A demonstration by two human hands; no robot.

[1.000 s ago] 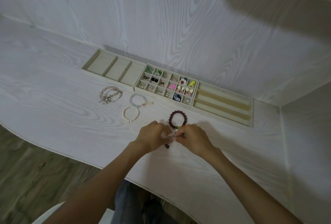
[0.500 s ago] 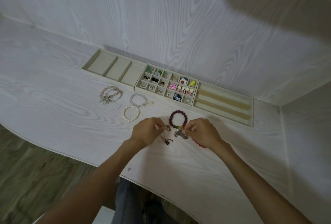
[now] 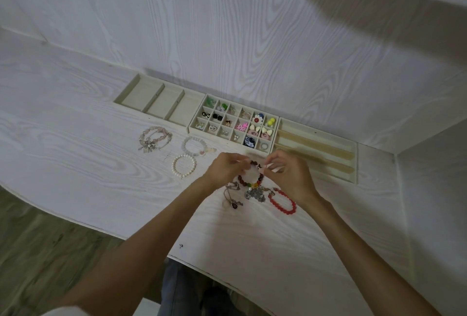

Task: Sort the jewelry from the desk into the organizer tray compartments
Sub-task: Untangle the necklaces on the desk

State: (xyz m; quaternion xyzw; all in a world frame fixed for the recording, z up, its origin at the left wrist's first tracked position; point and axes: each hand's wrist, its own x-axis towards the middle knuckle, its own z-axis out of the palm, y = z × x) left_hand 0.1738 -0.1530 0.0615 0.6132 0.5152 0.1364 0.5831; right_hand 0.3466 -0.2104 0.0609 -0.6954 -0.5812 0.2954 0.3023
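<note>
Dark maroon beaded bracelet (image 3: pixel 250 176): pinched at its far edge between left hand (image 3: pixel 225 169) and right hand (image 3: pixel 288 173), fingers curled onto the beads, just in front of the cream grid tray of small compartments (image 3: pixel 233 123). Red beaded bracelet (image 3: pixel 281 201), silver charm cluster (image 3: pixel 255 193): on white wood-grain desk (image 3: pixel 75 159), near right wrist. White pearl bracelet (image 3: pixel 184 165): left of hands.

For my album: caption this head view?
Both hands hold a dark bead bracelet near the tray.
</note>
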